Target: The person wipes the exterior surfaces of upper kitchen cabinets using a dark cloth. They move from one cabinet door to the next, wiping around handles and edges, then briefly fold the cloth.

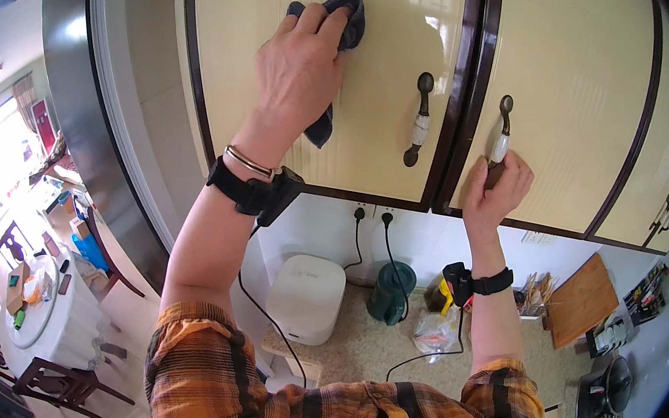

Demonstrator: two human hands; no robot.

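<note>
With its fingers bent over a dark blue-grey cloth [353, 15], my left hand [301, 69] presses it against the glossy cream cabinet door [368, 123]. A lower flap of the cloth hangs out below the palm. That door's handle [420, 128], dark metal with a white marbled grip, is to the right of the hand. My right hand [498, 189] holds the lower end of a matching handle [502, 135] on the neighbouring cream cabinet door [584, 97]. Its fingers hide the handle's bottom. Both doors have dark brown edging and look closed.
Below the cabinets, a countertop [365, 355] holds a white appliance [308, 297], a green pitcher [392, 293], a plastic bag [437, 334] and a wooden cutting board [584, 300]. Cords run from wall plugs and both wrist straps. A dining table [56, 343] stands at left.
</note>
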